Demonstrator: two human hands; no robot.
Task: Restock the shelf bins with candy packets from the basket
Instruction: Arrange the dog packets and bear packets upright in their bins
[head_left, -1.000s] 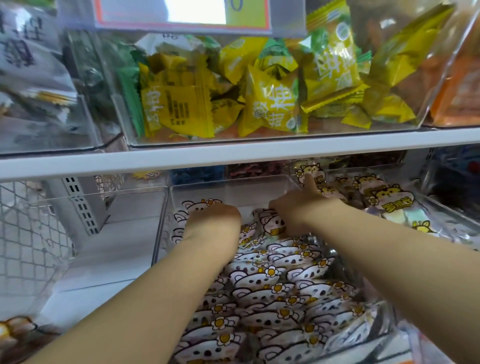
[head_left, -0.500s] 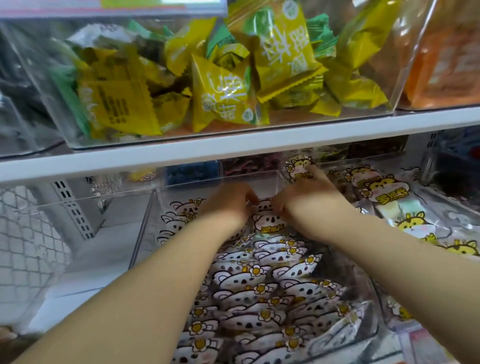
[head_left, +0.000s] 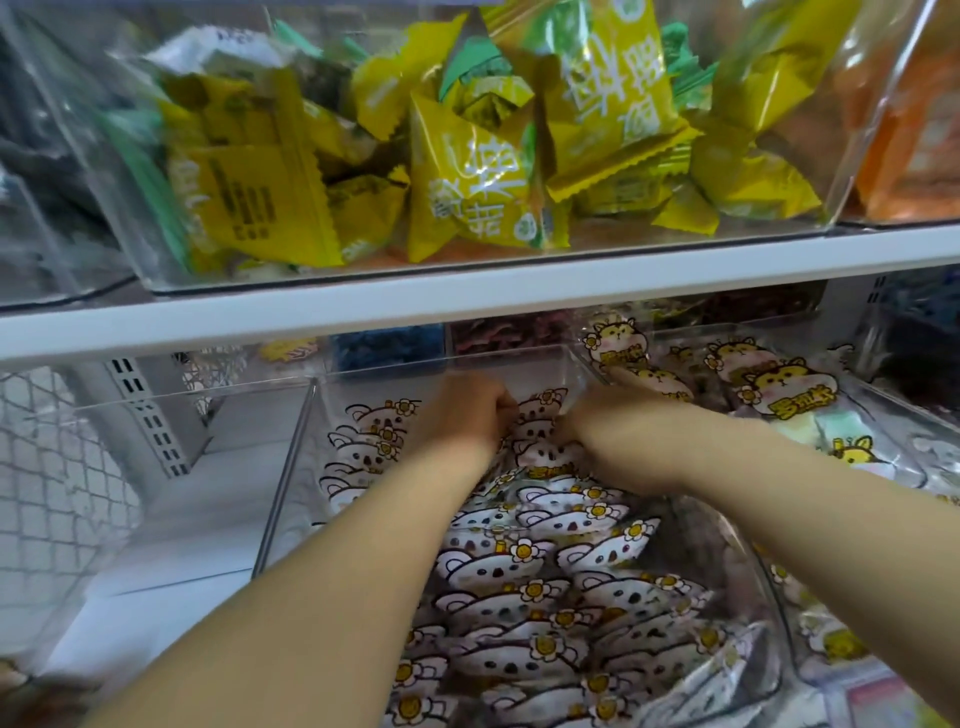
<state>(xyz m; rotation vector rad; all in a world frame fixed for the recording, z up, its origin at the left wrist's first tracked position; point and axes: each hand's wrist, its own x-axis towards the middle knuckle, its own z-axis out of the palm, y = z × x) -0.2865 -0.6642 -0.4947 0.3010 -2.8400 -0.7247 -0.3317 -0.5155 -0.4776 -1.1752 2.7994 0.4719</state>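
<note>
Evidently, candy packets (head_left: 524, 577) were seen packed in clear bin (head_left: 291, 467); left hand (head_left: 470, 415) was curled round rear packets, likely for straightening row; right hand (head_left: 602, 428) grip was hidden, could not be told.

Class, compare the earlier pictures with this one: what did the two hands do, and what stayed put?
The left hand and right hand moved toward each other, meeting at the back of the koala packets in the clear bin; their grip is hidden. Those packets and the yellow packets above stayed put.
</note>
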